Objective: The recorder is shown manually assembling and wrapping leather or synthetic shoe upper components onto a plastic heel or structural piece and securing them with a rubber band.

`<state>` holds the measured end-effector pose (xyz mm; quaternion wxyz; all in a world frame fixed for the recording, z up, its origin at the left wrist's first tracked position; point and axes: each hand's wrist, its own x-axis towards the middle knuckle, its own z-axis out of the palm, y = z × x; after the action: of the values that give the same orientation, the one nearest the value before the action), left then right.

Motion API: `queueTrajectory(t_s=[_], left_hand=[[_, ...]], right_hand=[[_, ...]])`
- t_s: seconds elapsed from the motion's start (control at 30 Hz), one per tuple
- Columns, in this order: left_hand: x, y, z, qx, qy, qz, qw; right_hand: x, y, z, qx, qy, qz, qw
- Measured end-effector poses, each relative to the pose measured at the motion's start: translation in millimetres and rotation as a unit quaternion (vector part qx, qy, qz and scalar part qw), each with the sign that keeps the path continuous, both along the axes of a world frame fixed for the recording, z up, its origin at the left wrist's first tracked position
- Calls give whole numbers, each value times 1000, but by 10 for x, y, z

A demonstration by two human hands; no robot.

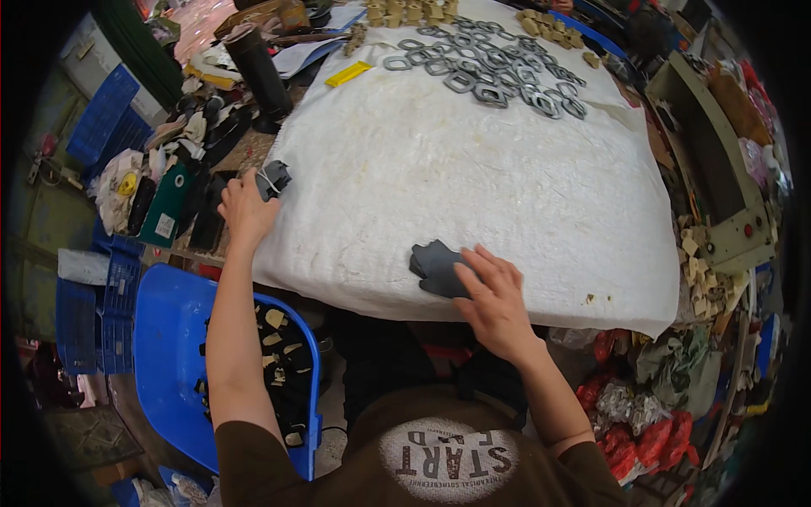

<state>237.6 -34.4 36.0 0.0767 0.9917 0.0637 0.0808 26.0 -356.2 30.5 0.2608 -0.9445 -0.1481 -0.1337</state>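
Observation:
At the left edge of the white-covered table, my left hand (247, 209) has its fingers closed round a small bundle of dark grey pieces (275, 177) tied with a white band. Near the table's front edge lies a flat dark grey cut piece (437, 267) with a notched outline, perhaps several stacked; I cannot tell. My right hand (497, 296) rests over its right end, fingers stretched out and slightly apart. The palm hides that end.
Grey ring-shaped parts (494, 63) lie spread at the far side, near a yellow packet (348, 74). A dark cylinder (256, 72) stands at the left. Below, a blue bin (173, 338) holds black and tan pieces. A greenish metal machine (718, 160) borders the right side.

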Motion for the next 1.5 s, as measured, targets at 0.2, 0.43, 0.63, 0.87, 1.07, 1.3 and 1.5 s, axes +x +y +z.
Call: queueTrajectory(t_s=[0.2,0.43,0.63,0.87,1.07,1.3,1.5], left_hand=[[-903,-552,335,-382,3,-204,902],[-1871,-1310,361,-510,108,-281,806],[-2042,-1551,180,-436,-22,-363,823],[-2014,-1519,201,-719,251,-281,583],[-2038,-1572,104,-773,264,-245,522],[-1978,-1557,109,-689,272,-299,602],[-2095,-1517,-5,-693,344,-264,576]], right_hand=[[-15,78,-83,-31,-2,12,999],[-214,245,268,197,-101,54,974],[-324,230,226,313,-136,3,940],[-397,65,86,331,-155,8,931],[-390,-19,267,256,-133,28,957],[-350,-85,224,138,-155,19,978],[-12,-373,46,301,-120,-209,923]])
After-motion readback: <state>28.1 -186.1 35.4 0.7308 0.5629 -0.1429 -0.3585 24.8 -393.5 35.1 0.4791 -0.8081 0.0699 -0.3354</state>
